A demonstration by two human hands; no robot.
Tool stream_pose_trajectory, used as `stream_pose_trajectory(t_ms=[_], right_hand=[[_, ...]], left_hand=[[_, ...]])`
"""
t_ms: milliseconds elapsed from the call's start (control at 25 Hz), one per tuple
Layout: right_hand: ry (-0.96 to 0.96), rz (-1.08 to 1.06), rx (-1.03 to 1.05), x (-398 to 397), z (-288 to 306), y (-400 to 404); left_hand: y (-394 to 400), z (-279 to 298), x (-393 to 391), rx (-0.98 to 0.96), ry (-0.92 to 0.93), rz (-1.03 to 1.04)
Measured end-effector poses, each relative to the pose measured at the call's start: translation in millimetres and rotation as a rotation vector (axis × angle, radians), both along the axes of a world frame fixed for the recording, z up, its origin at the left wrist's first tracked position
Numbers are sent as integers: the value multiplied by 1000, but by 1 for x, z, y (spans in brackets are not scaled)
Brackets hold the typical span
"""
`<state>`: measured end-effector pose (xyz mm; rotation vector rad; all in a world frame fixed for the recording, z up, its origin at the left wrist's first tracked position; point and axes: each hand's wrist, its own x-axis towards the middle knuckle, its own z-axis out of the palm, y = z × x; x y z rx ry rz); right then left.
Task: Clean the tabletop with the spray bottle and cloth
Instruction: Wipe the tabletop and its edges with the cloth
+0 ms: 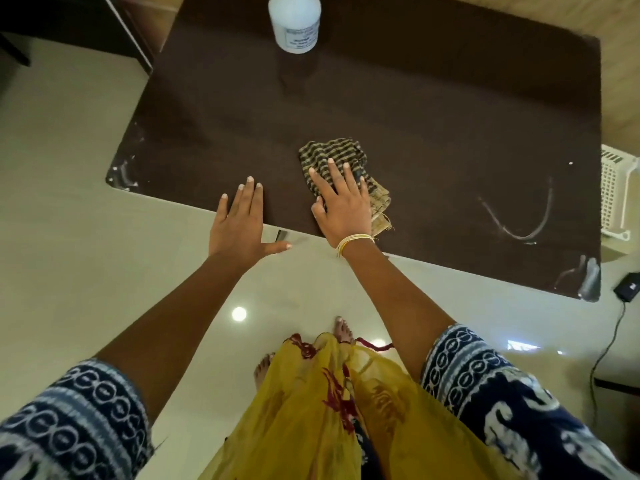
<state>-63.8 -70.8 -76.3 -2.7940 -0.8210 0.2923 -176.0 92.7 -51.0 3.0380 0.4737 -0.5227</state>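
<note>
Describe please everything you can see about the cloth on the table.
The cloth is a small woven rag with dark and tan stripes, crumpled and folded, with a frayed plain tan edge at its near right corner. It lies flat on the dark brown tabletop, near the front edge. The right hand presses on it with straight, spread fingers and covers its near left part. The left hand does not touch it.

A white slotted plastic basket (pixel 614 192) sits at three o'clock; below it, a small black box with a cable (pixel 627 287) lies on the glossy cream tiled floor (pixel 69 209).
</note>
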Motion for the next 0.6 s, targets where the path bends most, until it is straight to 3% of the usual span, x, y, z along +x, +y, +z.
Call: stream_pose_trajectory(t_ms=[200,400,480,600], right_hand=[[42,20,134,-60,-2,36],[109,-20,342,-107,11,50],[255,-120,446,-107,30,52],[640,-382,784,-100,56,43]], left_hand=[[28,-2,-47,-84,22,-53],[25,12,-64,-433,-62,56],[27,18,-68,-588,-137,101],[28,28,-69,-675,-195,206]])
